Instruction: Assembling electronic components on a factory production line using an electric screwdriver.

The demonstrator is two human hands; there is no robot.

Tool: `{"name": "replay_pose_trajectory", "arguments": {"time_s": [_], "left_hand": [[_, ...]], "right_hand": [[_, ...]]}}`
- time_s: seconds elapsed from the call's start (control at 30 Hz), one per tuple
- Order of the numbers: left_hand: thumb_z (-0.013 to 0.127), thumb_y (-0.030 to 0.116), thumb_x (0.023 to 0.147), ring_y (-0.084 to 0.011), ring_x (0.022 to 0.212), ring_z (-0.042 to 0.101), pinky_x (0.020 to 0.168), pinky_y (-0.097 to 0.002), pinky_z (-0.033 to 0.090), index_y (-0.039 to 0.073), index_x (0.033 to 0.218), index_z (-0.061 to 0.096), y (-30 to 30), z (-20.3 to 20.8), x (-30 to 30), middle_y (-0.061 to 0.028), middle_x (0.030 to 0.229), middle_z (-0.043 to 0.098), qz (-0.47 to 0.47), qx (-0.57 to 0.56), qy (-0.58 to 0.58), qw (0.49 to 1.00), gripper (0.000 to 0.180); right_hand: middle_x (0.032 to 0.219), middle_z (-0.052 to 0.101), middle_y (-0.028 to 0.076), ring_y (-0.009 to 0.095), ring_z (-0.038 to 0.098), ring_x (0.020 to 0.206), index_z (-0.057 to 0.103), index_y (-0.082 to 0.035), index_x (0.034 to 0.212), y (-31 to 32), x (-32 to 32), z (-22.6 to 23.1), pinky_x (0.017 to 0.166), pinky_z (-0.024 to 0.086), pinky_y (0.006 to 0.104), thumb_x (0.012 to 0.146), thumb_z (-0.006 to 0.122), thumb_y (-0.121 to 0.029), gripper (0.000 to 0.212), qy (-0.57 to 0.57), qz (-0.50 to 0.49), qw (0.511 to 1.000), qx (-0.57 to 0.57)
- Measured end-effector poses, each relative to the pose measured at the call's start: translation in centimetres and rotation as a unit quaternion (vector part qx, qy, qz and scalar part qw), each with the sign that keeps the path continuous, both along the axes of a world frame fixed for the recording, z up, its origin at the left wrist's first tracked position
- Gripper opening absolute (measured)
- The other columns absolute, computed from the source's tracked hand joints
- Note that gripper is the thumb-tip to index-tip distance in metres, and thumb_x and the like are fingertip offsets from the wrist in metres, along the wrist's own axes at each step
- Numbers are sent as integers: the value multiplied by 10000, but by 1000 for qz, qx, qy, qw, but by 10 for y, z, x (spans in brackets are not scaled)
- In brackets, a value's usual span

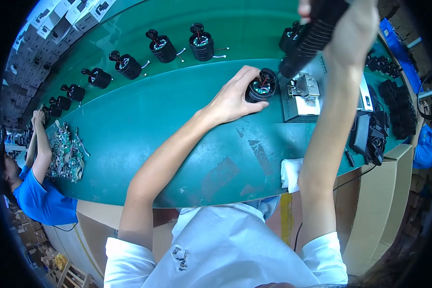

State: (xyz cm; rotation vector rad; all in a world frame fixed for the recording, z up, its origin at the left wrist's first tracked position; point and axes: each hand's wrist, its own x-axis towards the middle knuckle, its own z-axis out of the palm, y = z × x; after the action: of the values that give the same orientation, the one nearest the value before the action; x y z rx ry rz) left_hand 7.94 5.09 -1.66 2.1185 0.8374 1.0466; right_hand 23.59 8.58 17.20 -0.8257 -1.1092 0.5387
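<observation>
My left hand is wrapped round a black cylindrical housing that stands on the green table. A green circuit board with red wires shows in its open top, and a round black cap sits at its far edge. Raised at the upper right, my right hand grips a black electric screwdriver. The driver slants down to the left, and its lower end is over the far left corner of a metal screw feeder. Whether the tip touches the feeder I cannot tell.
Several similar housings line the far green strip. A heap of circuit boards lies at left, near a co-worker in blue. At right are a white cloth, black adapters with cables, stacked black parts and a cardboard box.
</observation>
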Motion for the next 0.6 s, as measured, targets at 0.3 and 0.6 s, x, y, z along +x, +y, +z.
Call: {"name": "replay_pose_trajectory", "arguments": {"time_s": [0.3,0.6], "left_hand": [[824,110,753,-287,1046,624,922,-395,529,73,1223,546,9,-6,-14,-107,1279,577,-45,-31,-32,998,547],[840,106,739,-266,992,614,891,-389,531,78,1223,539,4,-5,-9,-99,1221,572,64,-26,25,997,571]], "right_hand": [[597,619,-5,89,549,374,563,-107,904,-2,31,15,344,446,190,1024,535,-630,537,-27,-122,992,35],[604,627,-1,92,563,376,555,-111,910,4,27,13,355,467,187,1021,543,-627,528,76,-54,996,-4]]}}
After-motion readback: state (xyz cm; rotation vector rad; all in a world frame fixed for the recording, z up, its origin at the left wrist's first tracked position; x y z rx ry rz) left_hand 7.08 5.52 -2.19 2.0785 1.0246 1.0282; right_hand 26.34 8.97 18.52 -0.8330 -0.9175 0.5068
